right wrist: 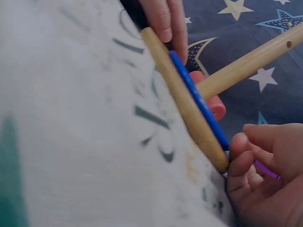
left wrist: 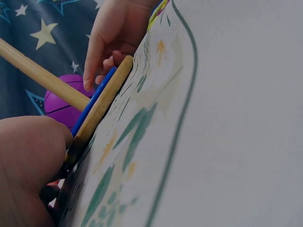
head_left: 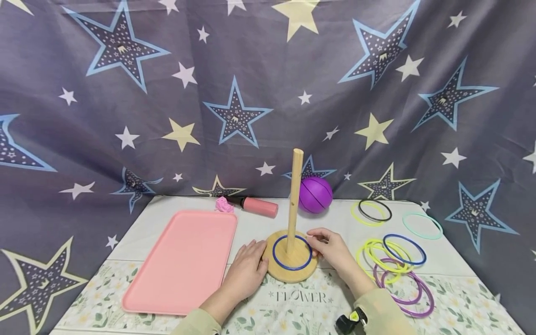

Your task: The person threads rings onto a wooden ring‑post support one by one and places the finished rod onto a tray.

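A round wooden base [head_left: 272, 270] with an upright wooden post [head_left: 295, 200] stands in the middle of the table. Around the foot of the post, a blue ring [head_left: 286, 267] lies flat on the base. My left hand [head_left: 247, 267] rests at the base's left edge with its fingers extended. On the other side is my right hand [head_left: 332, 249], its fingers loosely bent and its fingertips right at the rim of the ring and base. In the right wrist view the right thumb and fingers [right wrist: 240, 142] show beside the blue ring [right wrist: 199, 99], with nothing pinched between them.
A pink tray [head_left: 184, 260] lies at left. Behind are a pink crumpled item [head_left: 224, 204], a red hand pump [head_left: 259, 207] and a purple ball [head_left: 316, 195]. At right lie several rings: yellow, purple, another blue ring [head_left: 424, 251], a black ring [head_left: 390, 211] and a turquoise ring [head_left: 439, 228].
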Available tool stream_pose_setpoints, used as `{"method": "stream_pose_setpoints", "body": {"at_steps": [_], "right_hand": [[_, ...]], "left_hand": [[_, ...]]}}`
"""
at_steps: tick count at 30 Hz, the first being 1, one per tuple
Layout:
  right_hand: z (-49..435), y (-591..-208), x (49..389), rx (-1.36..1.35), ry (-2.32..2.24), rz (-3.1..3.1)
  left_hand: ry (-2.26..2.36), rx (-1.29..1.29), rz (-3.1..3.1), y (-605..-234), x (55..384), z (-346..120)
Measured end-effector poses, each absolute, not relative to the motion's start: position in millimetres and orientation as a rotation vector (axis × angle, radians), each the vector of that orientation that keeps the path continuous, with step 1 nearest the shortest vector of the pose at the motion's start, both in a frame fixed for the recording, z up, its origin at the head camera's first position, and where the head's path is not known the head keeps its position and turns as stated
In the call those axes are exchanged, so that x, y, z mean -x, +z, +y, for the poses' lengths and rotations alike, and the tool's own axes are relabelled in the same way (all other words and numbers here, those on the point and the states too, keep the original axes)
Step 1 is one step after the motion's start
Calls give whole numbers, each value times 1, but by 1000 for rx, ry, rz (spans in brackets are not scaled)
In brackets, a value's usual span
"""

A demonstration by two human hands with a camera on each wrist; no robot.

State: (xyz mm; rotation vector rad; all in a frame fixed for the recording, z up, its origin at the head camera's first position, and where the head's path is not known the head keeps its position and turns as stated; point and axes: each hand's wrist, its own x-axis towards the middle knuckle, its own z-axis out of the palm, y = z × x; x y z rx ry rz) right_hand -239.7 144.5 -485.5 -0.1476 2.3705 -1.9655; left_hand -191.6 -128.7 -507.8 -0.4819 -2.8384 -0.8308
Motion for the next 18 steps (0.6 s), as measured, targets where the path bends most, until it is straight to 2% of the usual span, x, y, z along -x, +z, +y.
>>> {"method": "stream_pose_setpoints", "body": {"at_steps": [7,18], "right_hand": [[158,-464,246,126,-1905,2483],[208,-438,271,96,-1691,2751]], "left_hand": [[-825,472,-2825,-508,190,-128],[-819,473,-2836,-507,190,-127]]}}
